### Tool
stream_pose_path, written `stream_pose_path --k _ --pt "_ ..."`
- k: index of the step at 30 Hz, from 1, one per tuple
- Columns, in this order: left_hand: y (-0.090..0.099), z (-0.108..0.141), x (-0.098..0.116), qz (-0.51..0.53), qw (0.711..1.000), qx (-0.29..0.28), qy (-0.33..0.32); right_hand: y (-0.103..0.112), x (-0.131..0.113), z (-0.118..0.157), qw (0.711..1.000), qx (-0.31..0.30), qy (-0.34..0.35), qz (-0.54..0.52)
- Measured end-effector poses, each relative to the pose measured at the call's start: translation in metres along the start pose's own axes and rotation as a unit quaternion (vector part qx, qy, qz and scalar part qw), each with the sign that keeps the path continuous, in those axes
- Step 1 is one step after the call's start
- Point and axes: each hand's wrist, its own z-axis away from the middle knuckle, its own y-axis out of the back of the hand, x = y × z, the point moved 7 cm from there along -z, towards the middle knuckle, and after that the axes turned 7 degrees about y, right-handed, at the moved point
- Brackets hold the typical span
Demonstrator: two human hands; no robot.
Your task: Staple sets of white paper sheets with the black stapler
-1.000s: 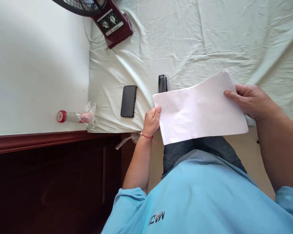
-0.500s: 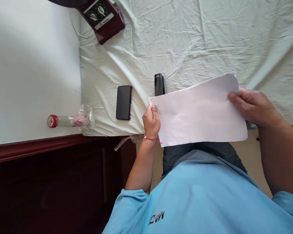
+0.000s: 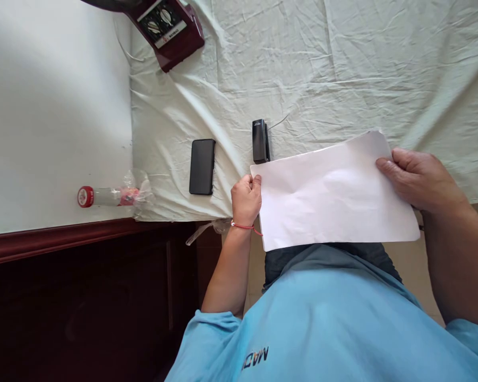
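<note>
White paper sheets (image 3: pixel 330 199), seemingly a thin stack, are stretched between my two hands over the near edge of the cloth-covered table. My left hand (image 3: pixel 246 200), with a red string at the wrist, pinches their left edge near the upper corner. At the right edge, my right hand (image 3: pixel 424 178) grips them with its thumb on top and its other fingers mostly hidden beneath. Just beyond the upper left corner of the paper lies a black stapler (image 3: pixel 259 141). A black phone (image 3: pixel 202 166) rests flat to the left of my left hand.
Wrinkled pale cloth (image 3: pixel 302 69) covers the table. A dark red appliance with knobs (image 3: pixel 179 40) stands at the far left. Near the left edge lies a clear bottle with a red cap (image 3: pixel 86 197), beside crumpled clear plastic (image 3: pixel 144 191).
Both hands and the paper have shifted slightly toward my body, and the paper and right hand also moved right. More of the stapler now shows.
</note>
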Motion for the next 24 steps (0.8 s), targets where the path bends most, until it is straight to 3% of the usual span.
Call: stream_pose_path --k 5,14,19,22,24 --pt "-0.001 -0.003 0.009 -0.039 0.999 -0.007 -0.023 0.007 -0.005 0.003 0.998 -0.005 -0.04 0.052" --pt "-0.005 -0.017 0.017 -0.017 1.0 0.019 -0.005 0.009 0.009 0.001 0.997 0.023 -0.079 -0.003" --pt "-0.007 -0.02 0.011 0.001 0.999 0.035 0.01 0.01 0.001 0.002 0.998 0.047 -0.047 0.02" --pt "-0.002 -0.016 0.007 0.025 0.997 0.073 -0.006 0.009 0.001 0.003 0.998 0.052 -0.036 0.023" --pt "0.007 -0.009 0.01 0.035 0.989 0.13 -0.062 0.007 0.003 0.002 0.998 0.049 -0.037 0.022"
